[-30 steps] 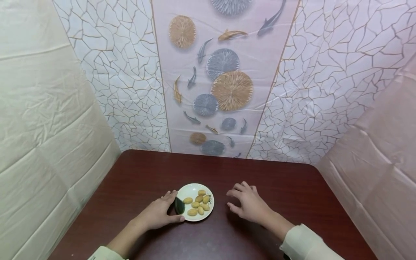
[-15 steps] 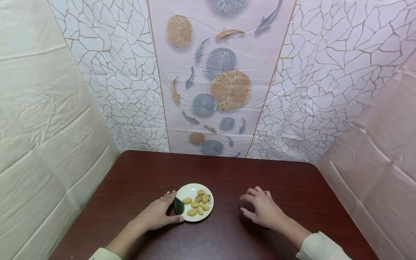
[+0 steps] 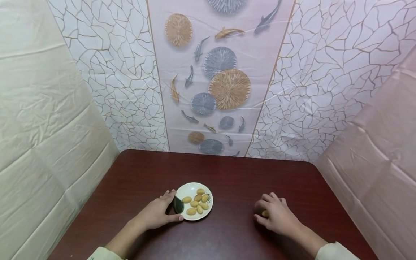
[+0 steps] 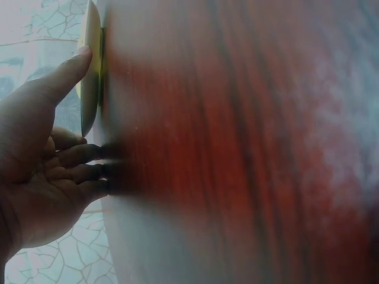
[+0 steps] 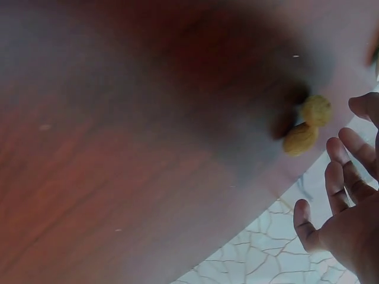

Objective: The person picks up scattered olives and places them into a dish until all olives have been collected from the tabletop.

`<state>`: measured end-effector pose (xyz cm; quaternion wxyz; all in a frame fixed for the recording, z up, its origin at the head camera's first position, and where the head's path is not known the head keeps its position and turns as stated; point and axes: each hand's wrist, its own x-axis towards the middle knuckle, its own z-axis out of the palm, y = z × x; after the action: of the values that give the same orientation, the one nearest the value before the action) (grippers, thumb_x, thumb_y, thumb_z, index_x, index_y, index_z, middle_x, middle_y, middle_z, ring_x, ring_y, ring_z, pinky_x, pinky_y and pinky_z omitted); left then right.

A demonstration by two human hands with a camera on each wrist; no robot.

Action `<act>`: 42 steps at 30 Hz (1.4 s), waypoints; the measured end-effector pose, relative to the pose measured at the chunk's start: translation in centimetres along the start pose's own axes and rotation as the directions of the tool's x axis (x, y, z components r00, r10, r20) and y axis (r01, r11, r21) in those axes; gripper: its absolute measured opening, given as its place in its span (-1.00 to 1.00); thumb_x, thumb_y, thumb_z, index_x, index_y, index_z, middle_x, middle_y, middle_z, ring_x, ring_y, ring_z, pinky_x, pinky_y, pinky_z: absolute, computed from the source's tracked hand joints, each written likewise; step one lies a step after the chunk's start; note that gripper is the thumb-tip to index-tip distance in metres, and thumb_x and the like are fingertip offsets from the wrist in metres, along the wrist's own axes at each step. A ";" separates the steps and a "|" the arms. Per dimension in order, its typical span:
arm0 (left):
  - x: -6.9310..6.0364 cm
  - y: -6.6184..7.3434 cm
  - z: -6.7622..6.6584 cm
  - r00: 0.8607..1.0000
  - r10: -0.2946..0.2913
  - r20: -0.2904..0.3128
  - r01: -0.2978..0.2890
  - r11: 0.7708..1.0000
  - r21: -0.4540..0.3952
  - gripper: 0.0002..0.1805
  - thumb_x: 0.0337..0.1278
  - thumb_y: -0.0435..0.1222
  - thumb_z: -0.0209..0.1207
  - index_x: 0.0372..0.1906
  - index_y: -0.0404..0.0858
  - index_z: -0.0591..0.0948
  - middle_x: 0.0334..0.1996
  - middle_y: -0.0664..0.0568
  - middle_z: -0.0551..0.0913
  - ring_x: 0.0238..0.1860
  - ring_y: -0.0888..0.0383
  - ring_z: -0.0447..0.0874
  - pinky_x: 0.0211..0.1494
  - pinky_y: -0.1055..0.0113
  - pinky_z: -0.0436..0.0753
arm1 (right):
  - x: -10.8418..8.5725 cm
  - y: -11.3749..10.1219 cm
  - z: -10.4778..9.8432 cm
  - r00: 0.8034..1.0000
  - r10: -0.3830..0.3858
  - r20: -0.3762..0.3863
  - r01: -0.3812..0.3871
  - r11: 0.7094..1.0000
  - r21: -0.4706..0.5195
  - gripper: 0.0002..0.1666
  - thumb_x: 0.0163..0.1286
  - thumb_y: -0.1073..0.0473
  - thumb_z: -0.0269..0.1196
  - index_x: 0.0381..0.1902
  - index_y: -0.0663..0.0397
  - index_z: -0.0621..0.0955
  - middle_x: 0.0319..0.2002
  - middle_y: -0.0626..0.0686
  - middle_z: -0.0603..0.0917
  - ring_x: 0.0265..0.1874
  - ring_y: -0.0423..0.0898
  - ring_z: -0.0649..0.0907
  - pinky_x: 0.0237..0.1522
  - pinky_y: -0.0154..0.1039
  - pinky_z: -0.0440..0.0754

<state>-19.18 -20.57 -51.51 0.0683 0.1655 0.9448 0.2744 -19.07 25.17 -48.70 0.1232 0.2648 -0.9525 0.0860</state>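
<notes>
In the head view a small white plate [image 3: 192, 186] holds several small yellow oval fruits [image 3: 194, 203] and has a dark green patch [image 3: 178, 205] at its left side. My left hand [image 3: 156, 213] holds the plate's left edge; its thumb lies on the rim, plain in the left wrist view, and the fingertips reach down to the table. Out to the right, my right hand [image 3: 276, 215] hovers low over another yellow fruit [image 3: 265, 213]. The right wrist view shows two such fruits [image 5: 300, 139] close together on the table, in front of spread, relaxed fingers that hold nothing.
A dark red-brown table [image 3: 227, 173] lies under both hands. Behind it hangs a patterned cloth [image 3: 234, 126] with fish and round shapes. Pale cloth walls [image 3: 48, 144] rise at the left and right sides.
My right hand has moved right, away from the plate, and is now at a yellow fruit on the table. The left hand stays at the plate's edge.
</notes>
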 end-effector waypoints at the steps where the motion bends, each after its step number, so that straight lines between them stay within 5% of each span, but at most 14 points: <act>1: 0.0 0.0 0.0 1.000 0.000 0.002 0.000 1.000 0.000 0.25 0.19 0.31 0.48 0.72 -0.40 0.28 0.68 -0.34 0.34 0.71 -0.40 0.26 0.63 -0.43 0.40 | -0.2 0.2 0.1 1.000 0.004 0.001 -0.004 1.000 -0.001 -0.73 0.25 -0.01 0.65 -0.26 -0.31 0.71 -0.23 -0.27 0.59 -0.18 -0.26 0.43 -0.18 -0.06 0.45; 12: -0.2 -0.3 0.4 1.000 -0.005 -0.009 0.005 1.000 0.000 0.25 0.18 0.31 0.48 0.72 -0.39 0.29 0.68 -0.34 0.35 0.70 -0.41 0.28 0.62 -0.44 0.41 | -1.5 1.4 0.5 0.999 0.020 -0.026 -0.019 0.999 0.030 -0.73 0.21 0.05 0.64 -0.25 -0.33 0.73 -0.24 -0.30 0.54 -0.20 -0.30 0.37 -0.19 -0.16 0.29; 17: -0.4 -0.3 0.5 1.000 -0.007 -0.008 0.007 1.000 -0.004 0.25 0.18 0.31 0.49 0.71 -0.39 0.29 0.68 -0.34 0.35 0.70 -0.41 0.27 0.62 -0.45 0.40 | -1.7 1.8 0.4 0.998 0.056 -0.016 -0.055 0.998 0.035 -0.79 0.27 0.13 0.55 -0.23 -0.33 0.75 -0.19 -0.30 0.58 -0.17 -0.29 0.42 -0.18 -0.11 0.36; 29: -0.7 -0.3 0.8 1.000 -0.027 0.009 0.027 0.999 -0.016 0.25 0.19 0.31 0.49 0.72 -0.39 0.28 0.69 -0.34 0.35 0.71 -0.40 0.26 0.63 -0.45 0.39 | -2.1 2.4 0.5 0.984 0.113 0.135 -0.120 0.992 0.046 -0.82 0.38 0.16 0.53 -0.16 -0.28 0.78 -0.16 -0.29 0.64 -0.16 -0.23 0.48 -0.23 -0.11 0.38; 42: 0.0 0.0 0.0 1.000 -0.014 0.012 0.014 1.000 -0.001 0.26 0.20 0.31 0.48 0.72 -0.41 0.27 0.70 -0.32 0.32 0.72 -0.38 0.26 0.63 -0.43 0.41 | -1.2 2.6 0.7 0.993 0.100 0.065 -0.101 0.995 0.013 -0.87 0.42 0.09 0.56 -0.18 -0.28 0.79 -0.17 -0.28 0.70 -0.16 -0.21 0.53 -0.23 -0.01 0.50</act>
<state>-19.14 -20.57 -51.48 0.0762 0.1603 0.9455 0.2731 -19.58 27.80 -49.95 0.0861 0.2200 -0.9674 0.0913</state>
